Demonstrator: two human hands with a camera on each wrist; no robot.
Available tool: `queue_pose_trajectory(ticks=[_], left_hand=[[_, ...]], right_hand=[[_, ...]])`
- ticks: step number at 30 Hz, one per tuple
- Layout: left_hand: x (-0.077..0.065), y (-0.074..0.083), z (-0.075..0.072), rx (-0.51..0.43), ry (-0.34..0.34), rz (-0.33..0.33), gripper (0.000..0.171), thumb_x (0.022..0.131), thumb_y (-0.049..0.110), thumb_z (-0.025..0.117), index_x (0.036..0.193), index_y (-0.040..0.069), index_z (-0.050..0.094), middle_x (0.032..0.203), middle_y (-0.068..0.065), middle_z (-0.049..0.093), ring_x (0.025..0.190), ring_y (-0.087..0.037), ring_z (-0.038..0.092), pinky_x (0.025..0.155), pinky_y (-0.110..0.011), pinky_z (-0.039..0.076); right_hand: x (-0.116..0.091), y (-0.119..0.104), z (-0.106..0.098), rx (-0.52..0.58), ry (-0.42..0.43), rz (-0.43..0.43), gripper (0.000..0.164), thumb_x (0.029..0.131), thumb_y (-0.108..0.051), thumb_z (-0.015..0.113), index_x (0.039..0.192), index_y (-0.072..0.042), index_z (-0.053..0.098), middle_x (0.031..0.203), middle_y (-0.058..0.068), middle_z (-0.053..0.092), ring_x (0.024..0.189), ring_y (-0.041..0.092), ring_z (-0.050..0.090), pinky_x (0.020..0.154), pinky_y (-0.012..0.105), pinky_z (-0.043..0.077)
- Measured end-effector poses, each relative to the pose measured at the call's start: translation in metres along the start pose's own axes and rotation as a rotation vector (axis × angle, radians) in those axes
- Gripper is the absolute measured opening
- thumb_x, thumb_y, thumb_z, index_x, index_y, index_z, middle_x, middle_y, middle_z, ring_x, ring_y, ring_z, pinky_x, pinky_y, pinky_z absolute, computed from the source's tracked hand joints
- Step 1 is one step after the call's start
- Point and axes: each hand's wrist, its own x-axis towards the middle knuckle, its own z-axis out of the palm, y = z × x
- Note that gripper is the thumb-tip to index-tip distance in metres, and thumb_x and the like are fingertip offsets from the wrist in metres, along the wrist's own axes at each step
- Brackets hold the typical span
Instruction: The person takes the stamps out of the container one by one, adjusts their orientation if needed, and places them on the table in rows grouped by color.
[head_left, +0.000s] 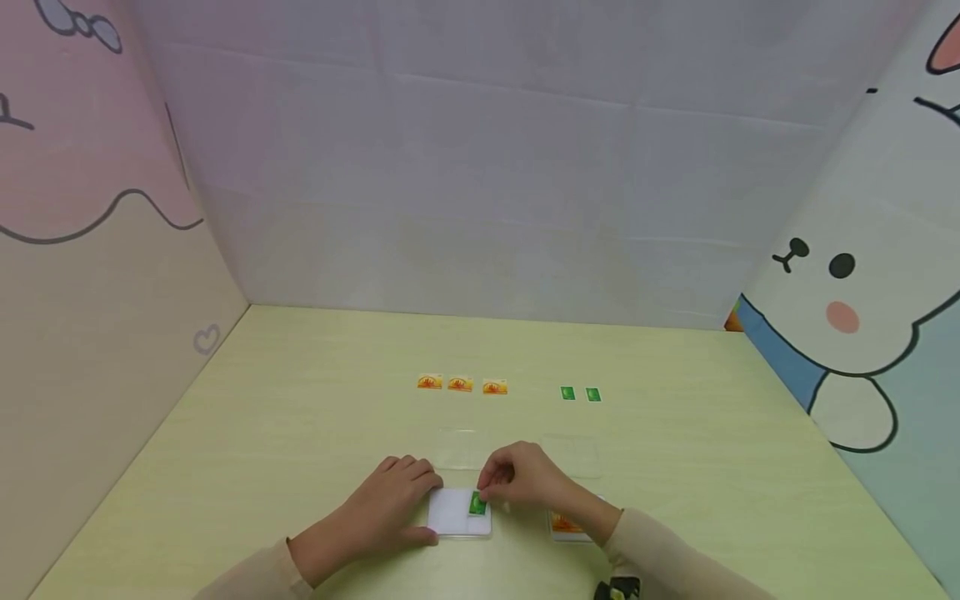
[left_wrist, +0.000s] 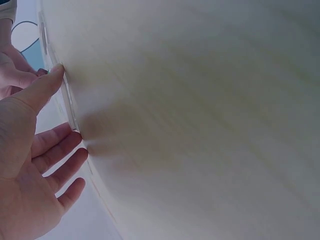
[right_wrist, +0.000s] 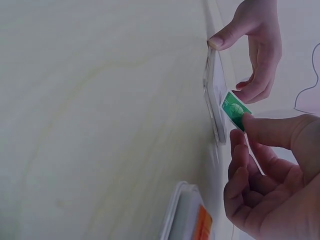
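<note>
Green stamp (head_left: 477, 503) being held over a white case (head_left: 448, 512)

Nearest, a second case (head_left: 576, 538) with an orange picture is being partly hidden by the right forearm (head_left: 588, 508). Beside it, the white case is being spanned at its left side by the left hand (head_left: 386, 504), thumb and fingers spread wide. At its right side, the stamp is being pinched by the right hand (head_left: 525, 475); whether the case is being touched cannot be told. Beyond, two clear trays (head_left: 461, 450) are being seen, then three orange-yellow pieces (head_left: 460, 384) and two green pieces (head_left: 567, 393).
</note>
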Motion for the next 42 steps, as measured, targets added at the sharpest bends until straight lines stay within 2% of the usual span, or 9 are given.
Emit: queue_pose_trajectory(ticks=[7, 18, 22, 29, 35, 38, 42], left_hand=[[0.0001, -0.0003, -0.0001, -0.001, -0.002, -0.001, 0.054, 0.073, 0.051, 0.076, 0.11, 0.015, 0.064, 0.108, 0.005, 0.062, 0.099, -0.013, 0.053, 0.089, -0.037, 0.043], [0.0, -0.0013, 0.0019, 0.004, -0.005, 0.001, 0.054, 0.073, 0.052, 0.076, 0.11, 0.015, 0.063, 0.108, 0.004, 0.062, 0.098, -0.013, 0.054, 0.088, -0.037, 0.044], [0.0003, -0.0008, 0.0022, 0.003, -0.014, -0.005, 0.054, 0.073, 0.052, 0.076, 0.111, 0.015, 0.064, 0.108, 0.004, 0.062, 0.098, -0.014, 0.054, 0.089, -0.038, 0.044], [0.0012, -0.0011, 0.0029, 0.003, -0.02, -0.017, 0.054, 0.073, 0.051, 0.076, 0.111, 0.015, 0.064, 0.108, 0.004, 0.062, 0.098, -0.014, 0.053, 0.09, -0.038, 0.044], [0.0007, -0.0015, 0.0038, 0.014, 0.006, 0.003, 0.054, 0.073, 0.051, 0.076, 0.11, 0.015, 0.064, 0.107, 0.005, 0.062, 0.097, -0.013, 0.053, 0.088, -0.037, 0.044], [0.0004, -0.0017, 0.0035, 0.016, 0.009, 0.009, 0.054, 0.073, 0.052, 0.076, 0.11, 0.015, 0.064, 0.107, 0.005, 0.061, 0.098, -0.013, 0.053, 0.088, -0.037, 0.044], [0.0006, -0.0018, 0.003, 0.013, 0.001, 0.005, 0.054, 0.073, 0.052, 0.076, 0.11, 0.015, 0.064, 0.107, 0.005, 0.061, 0.098, -0.013, 0.053, 0.088, -0.037, 0.044]], right_hand=[[0.0, 0.0001, 0.0, 0.005, -0.012, -0.033, 0.006, 0.082, -0.014, 0.074, 0.082, -0.011, 0.07, 0.075, -0.002, 0.066, 0.064, 0.001, 0.05, 0.059, 0.015, 0.043], [-0.0022, -0.0004, 0.0029, -0.139, 0.0, -0.176, 0.005, 0.085, -0.011, 0.07, 0.084, -0.012, 0.066, 0.072, -0.008, 0.058, 0.063, -0.002, 0.044, 0.059, 0.014, 0.041], [-0.003, -0.0017, 0.0028, -0.218, 0.001, -0.191, 0.005, 0.086, -0.012, 0.069, 0.085, -0.014, 0.065, 0.073, -0.01, 0.056, 0.065, 0.0, 0.045, 0.061, 0.013, 0.041], [-0.003, -0.003, 0.0014, -0.339, -0.019, -0.226, 0.003, 0.088, -0.016, 0.069, 0.089, -0.016, 0.066, 0.078, -0.011, 0.058, 0.071, 0.002, 0.048, 0.067, 0.013, 0.042], [-0.0046, -0.0027, 0.0007, -0.443, -0.017, -0.303, 0.001, 0.091, -0.018, 0.065, 0.091, -0.017, 0.066, 0.083, -0.011, 0.061, 0.076, 0.001, 0.048, 0.07, 0.013, 0.043], [-0.0055, -0.0028, -0.0002, -0.467, -0.012, -0.333, 0.003, 0.091, -0.017, 0.064, 0.092, -0.019, 0.066, 0.085, -0.011, 0.062, 0.078, 0.0, 0.048, 0.072, 0.012, 0.043], [-0.0071, -0.0032, -0.002, -0.446, -0.003, -0.376, 0.005, 0.091, -0.015, 0.064, 0.092, -0.018, 0.067, 0.087, -0.011, 0.063, 0.08, 0.001, 0.051, 0.073, 0.012, 0.043]])
